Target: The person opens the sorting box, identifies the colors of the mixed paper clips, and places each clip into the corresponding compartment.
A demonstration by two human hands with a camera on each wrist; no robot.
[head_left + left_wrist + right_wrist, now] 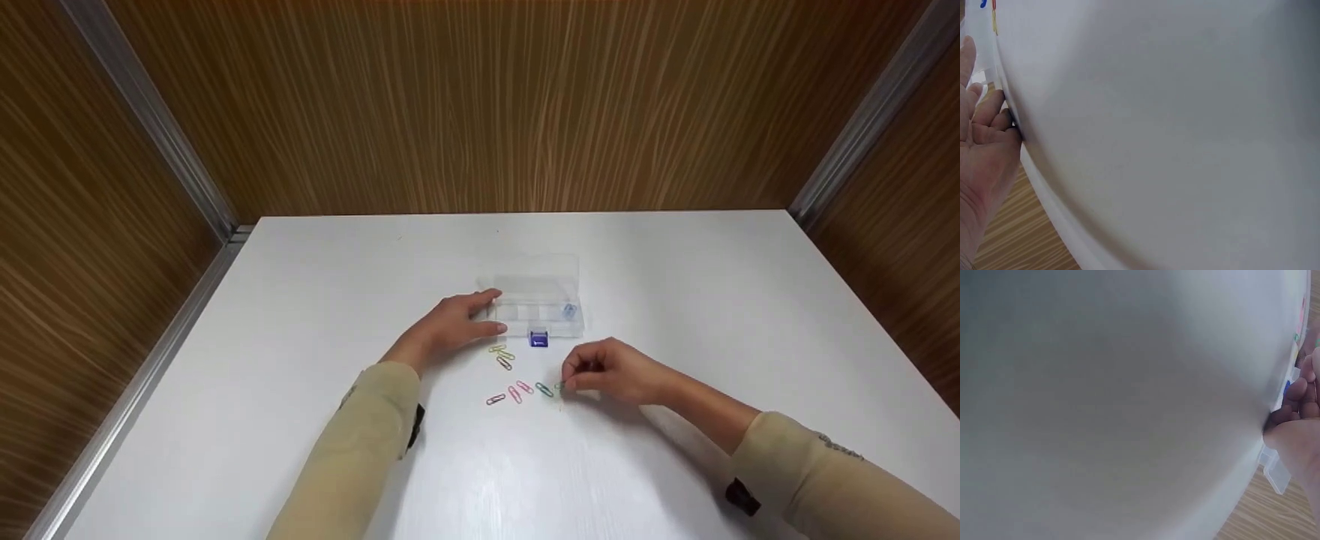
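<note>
At lower centre the right hand (619, 371) pinches a light-green wire paperclip (559, 386) below the sideways-long clear plastic compartment box (560, 331), which the left hand's (454, 322) spread fingers touch.

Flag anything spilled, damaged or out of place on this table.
Nothing plainly stands out. Several paper clips lie loose before the open box, but close together rather than widely scattered; no damage shows.
</note>
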